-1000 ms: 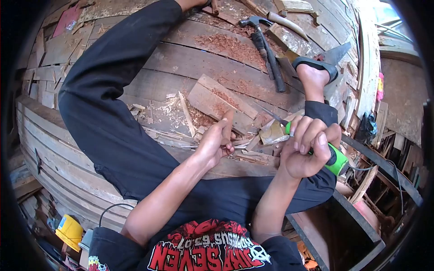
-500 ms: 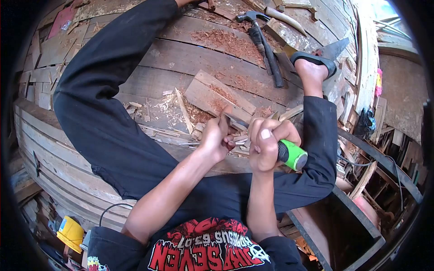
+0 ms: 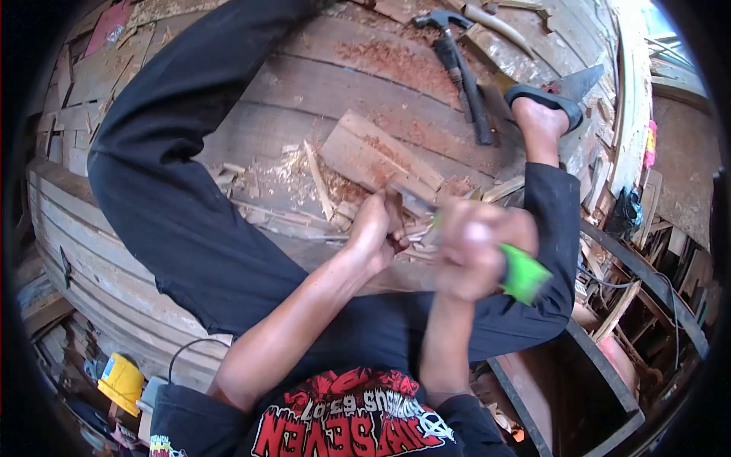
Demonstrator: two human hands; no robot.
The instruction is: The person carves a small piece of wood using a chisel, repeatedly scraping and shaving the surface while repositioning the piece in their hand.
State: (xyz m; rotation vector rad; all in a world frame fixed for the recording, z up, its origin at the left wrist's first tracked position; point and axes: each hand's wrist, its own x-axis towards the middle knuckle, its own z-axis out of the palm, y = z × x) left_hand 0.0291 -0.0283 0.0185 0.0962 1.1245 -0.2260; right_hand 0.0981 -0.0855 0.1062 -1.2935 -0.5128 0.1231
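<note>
My left hand [image 3: 375,228] is closed round a small brown wooden piece [image 3: 394,207], mostly hidden by the fingers. In my right hand [image 3: 481,247], smeared by motion, is a tool with a green-and-black handle [image 3: 527,276]. Its metal shaft [image 3: 415,199] points left toward the wooden piece; whether its tip touches cannot be made out, nor can the exact kind of tool. Just beyond both hands, a flat board [image 3: 381,156] dusted with reddish shavings lies on the planks.
A claw hammer [image 3: 461,72] lies farther out, near a sandalled foot [image 3: 537,114] and a saw blade [image 3: 582,82]. Wood chips [image 3: 293,171] litter the planks. A dark open frame [image 3: 601,381] stands at lower right, a yellow object [image 3: 120,383] at lower left.
My right hand has moved right and slightly up with the green-handled tool, drawing away from the left hand. My left hand keeps its hold; the whole view has shifted slightly.
</note>
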